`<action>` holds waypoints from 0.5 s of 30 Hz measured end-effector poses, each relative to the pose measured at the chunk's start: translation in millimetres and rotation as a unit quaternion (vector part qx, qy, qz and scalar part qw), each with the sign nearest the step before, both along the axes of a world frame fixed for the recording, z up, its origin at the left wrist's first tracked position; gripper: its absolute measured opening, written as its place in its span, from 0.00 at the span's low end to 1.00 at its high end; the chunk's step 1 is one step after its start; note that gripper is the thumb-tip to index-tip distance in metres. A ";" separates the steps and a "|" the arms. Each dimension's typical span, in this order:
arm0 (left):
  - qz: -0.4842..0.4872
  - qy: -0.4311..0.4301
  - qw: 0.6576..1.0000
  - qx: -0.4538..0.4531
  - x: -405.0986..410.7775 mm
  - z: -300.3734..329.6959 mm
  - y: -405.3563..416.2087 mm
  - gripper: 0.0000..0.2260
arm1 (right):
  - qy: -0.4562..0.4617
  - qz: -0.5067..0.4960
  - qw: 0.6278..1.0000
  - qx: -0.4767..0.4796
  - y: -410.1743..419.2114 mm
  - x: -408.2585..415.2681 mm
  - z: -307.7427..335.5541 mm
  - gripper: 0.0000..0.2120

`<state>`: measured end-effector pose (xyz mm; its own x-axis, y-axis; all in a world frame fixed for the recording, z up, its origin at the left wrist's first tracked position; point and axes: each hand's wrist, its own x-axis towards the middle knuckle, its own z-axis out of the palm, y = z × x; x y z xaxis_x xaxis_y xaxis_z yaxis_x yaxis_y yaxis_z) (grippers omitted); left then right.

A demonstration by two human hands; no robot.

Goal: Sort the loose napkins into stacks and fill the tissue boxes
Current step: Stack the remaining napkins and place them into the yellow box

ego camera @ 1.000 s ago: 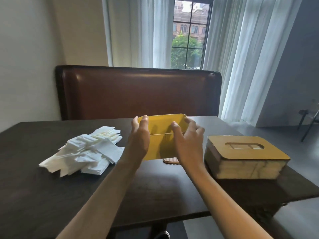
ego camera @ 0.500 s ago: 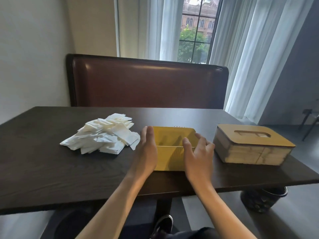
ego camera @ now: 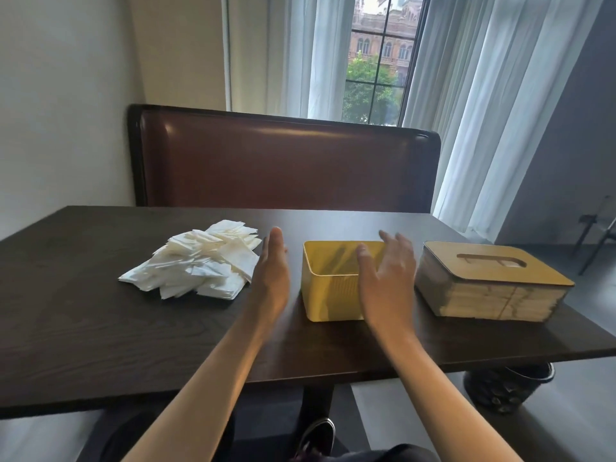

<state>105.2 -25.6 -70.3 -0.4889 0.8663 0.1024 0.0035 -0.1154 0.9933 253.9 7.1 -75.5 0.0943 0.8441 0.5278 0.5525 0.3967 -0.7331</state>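
Flanking the yellow box (ego camera: 328,295), left hand (ego camera: 273,275) and right hand (ego camera: 386,281) open.

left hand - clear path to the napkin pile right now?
Probably yes. The left hand is open, just right of the napkin pile, with only bare table between them. The yellow box sits on its other side, out of the way.

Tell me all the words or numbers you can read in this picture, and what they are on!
There are none to read.
Yellow box: plain, no print shows.
Lidded tissue box: plain lid, no label shows.
Napkins: blank white.
Building outside the window: no sign can be read.
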 end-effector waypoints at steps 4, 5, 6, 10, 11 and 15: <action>0.039 -0.003 0.998 0.054 -32.4 9.9 -0.9 0.28 | 0.070 0.139 0.988 0.014 -22.5 -44.8 21.4 0.16; 0.053 -0.004 0.996 0.065 -44.5 11.2 -1.8 0.25 | 0.088 0.180 0.980 -0.005 -24.7 -59.3 25.0 0.14; 0.065 -0.008 0.995 0.070 -54.4 13.4 -3.7 0.21 | 0.103 0.213 0.971 -0.026 -25.0 -72.0 27.0 0.12; 0.103 0.005 0.992 0.070 -98.7 12.3 -4.9 0.20 | 0.094 0.264 0.954 -0.105 -9.5 -131.7 19.1 0.12; 0.105 0.020 0.992 0.070 -107.3 10.7 -5.1 0.22 | 0.086 0.265 0.952 -0.128 -2.9 -146.3 13.9 0.15; 0.089 0.035 0.994 0.057 -138.1 -1.0 3.6 0.23 | 0.030 0.219 0.959 -0.180 27.7 -189.4 -6.0 0.21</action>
<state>-32.9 -22.0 -71.3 -0.6214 0.7477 0.2341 0.1026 -0.2185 0.9704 64.4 34.8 -81.5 -0.2888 0.9364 0.1995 0.3438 0.2959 -0.8912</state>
